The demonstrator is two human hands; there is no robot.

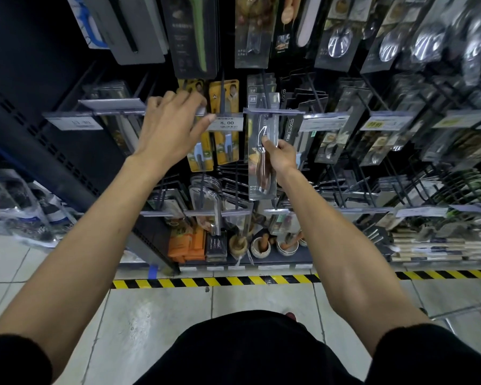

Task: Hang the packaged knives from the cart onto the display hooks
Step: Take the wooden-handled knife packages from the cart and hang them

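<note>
My right hand [279, 155] grips a clear packaged knife [261, 173] with a brown handle, held upright in front of the display rack. The package top sits at a hook's price-tag holder [263, 112]; whether it is threaded on the hook I cannot tell. My left hand [170, 126] reaches to the hook on the left, its fingers resting on the tag strip [225, 122] marked 8.00, in front of yellow packaged knives [224, 151]. The left hand holds no package.
Rows of metal hooks hold packaged utensils, spoons [339, 43] and peelers above and to the right. Mortars [261, 247] and orange boxes [188, 244] stand on the bottom shelf. Yellow-black tape [220, 282] marks the tiled floor. A cart edge [472, 309] shows at the lower right.
</note>
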